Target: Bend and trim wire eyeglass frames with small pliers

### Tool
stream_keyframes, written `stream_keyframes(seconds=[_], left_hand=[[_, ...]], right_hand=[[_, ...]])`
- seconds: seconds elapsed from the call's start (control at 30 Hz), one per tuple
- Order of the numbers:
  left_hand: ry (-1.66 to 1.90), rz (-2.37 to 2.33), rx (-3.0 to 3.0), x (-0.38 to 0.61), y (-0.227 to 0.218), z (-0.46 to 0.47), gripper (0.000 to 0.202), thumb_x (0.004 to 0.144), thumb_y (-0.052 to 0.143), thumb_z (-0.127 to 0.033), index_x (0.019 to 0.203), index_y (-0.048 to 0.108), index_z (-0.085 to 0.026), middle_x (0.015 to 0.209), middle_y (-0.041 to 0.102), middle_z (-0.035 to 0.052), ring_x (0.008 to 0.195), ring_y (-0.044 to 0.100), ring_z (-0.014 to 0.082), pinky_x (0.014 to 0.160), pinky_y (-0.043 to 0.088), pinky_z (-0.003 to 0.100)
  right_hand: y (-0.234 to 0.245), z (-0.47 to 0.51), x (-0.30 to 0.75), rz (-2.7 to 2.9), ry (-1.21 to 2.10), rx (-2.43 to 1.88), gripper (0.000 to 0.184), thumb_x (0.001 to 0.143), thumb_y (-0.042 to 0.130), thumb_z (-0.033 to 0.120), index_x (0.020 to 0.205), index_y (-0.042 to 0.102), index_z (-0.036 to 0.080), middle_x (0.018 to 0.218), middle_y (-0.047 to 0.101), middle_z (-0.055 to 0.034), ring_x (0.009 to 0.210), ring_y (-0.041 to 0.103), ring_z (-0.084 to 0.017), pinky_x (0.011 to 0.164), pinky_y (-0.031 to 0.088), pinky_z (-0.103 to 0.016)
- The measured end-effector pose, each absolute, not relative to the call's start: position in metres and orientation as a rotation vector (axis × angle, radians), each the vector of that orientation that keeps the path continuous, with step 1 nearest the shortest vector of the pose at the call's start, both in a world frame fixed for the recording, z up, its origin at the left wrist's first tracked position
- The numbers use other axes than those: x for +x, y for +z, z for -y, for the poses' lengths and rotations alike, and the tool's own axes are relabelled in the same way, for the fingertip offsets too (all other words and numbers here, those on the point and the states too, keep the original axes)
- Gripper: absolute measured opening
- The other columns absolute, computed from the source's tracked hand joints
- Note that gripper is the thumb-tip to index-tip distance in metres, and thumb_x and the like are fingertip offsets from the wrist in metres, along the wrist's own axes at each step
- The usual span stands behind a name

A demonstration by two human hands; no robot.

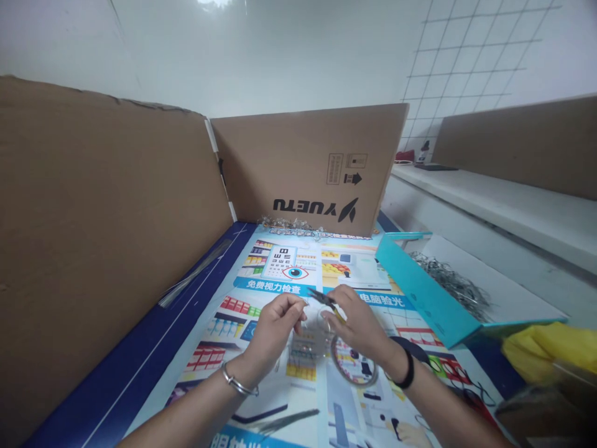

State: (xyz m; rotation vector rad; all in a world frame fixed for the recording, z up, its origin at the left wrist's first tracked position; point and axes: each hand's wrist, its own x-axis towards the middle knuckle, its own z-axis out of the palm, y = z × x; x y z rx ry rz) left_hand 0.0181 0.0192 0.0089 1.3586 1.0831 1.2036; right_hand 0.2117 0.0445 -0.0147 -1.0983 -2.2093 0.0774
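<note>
My left hand is closed in a pinch above the printed mat, with the fingertips pressed together. Whatever it holds is too small to make out. Just to its right, my right hand grips a pair of pliers with dark pointed jaws and a yellow handle. The jaws point left, close to the left fingertips but apart from them. Under my right hand lies a ring-shaped coil of wire. A bundle of thin cut wires rests on the mat nearer to me.
Cardboard panels wall off the left and back. At right, a teal box contains tangled wire pieces, near a yellow bag. Small clear pieces line the back panel. Long thin wires lie at left.
</note>
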Motion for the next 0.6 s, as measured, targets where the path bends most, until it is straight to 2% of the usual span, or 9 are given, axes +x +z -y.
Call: stream_keyframes(seconds=[0.07, 0.23, 0.4, 0.47, 0.53, 0.6], left_hand=[[1.196, -1.146, 1.403, 0.014, 0.007, -0.025, 0.017, 0.080, 0.053, -0.031, 0.072, 0.056, -0.016, 0.068, 0.057, -0.0022, 0.053, 0.049, 0.0082, 0.061, 0.040, 0.023], [1.150, -1.213, 1.418, 0.010, 0.001, -0.035, 0.016, 0.077, 0.053, -0.031, 0.073, 0.058, -0.017, 0.067, 0.058, -0.0023, 0.053, 0.052, 0.0091, 0.060, 0.042, 0.024], [1.132, -1.252, 1.460, 0.012, 0.001, -0.034, 0.012, 0.075, 0.052, -0.026, 0.069, 0.058, -0.017, 0.068, 0.059, -0.0025, 0.054, 0.054, 0.0092, 0.059, 0.043, 0.023], [1.112, -1.283, 1.479, 0.013, 0.003, -0.032, 0.012, 0.076, 0.052, -0.026, 0.070, 0.058, -0.018, 0.067, 0.060, -0.0026, 0.054, 0.055, 0.0096, 0.060, 0.043, 0.023], [1.093, -1.314, 1.504, 0.014, 0.003, -0.030, 0.012, 0.076, 0.052, -0.026, 0.072, 0.059, -0.018, 0.065, 0.059, -0.0026, 0.055, 0.055, 0.0103, 0.060, 0.042, 0.023], [1.084, -1.313, 1.552, 0.015, 0.002, -0.028, 0.013, 0.077, 0.051, -0.026, 0.073, 0.060, -0.018, 0.062, 0.059, -0.0024, 0.056, 0.055, 0.0108, 0.060, 0.042, 0.023]], right_hand=[[-0.017, -0.055, 0.225, 2.175, 0.136, -1.261, 0.025, 0.088, 0.047, 0.037, 0.104, 0.051, 0.018, 0.099, 0.055, -0.0085, 0.093, 0.052, -0.020, 0.078, 0.042, -0.031], [-0.035, -0.077, 0.261, 2.258, -0.070, -1.701, 0.020, 0.082, 0.054, 0.033, 0.092, 0.057, 0.016, 0.089, 0.058, -0.0105, 0.089, 0.055, -0.024, 0.073, 0.040, -0.032], [-0.034, -0.081, 0.265, 2.246, -0.190, -1.661, 0.024, 0.078, 0.059, 0.038, 0.087, 0.060, 0.016, 0.094, 0.060, -0.0139, 0.097, 0.050, -0.029, 0.081, 0.035, -0.040], [-0.022, -0.075, 0.254, 2.184, -0.023, -1.556, 0.019, 0.083, 0.052, 0.033, 0.084, 0.061, 0.017, 0.092, 0.061, -0.0102, 0.095, 0.051, -0.024, 0.083, 0.035, -0.038], [-0.009, -0.064, 0.237, 2.131, 0.347, -1.393, 0.026, 0.089, 0.043, 0.032, 0.075, 0.059, 0.018, 0.079, 0.061, -0.0046, 0.081, 0.054, -0.018, 0.077, 0.039, -0.031], [-0.002, -0.052, 0.218, 2.045, 0.685, -1.240, 0.029, 0.090, 0.040, 0.037, 0.080, 0.059, 0.018, 0.079, 0.061, -0.0027, 0.075, 0.054, -0.015, 0.069, 0.040, -0.027]])
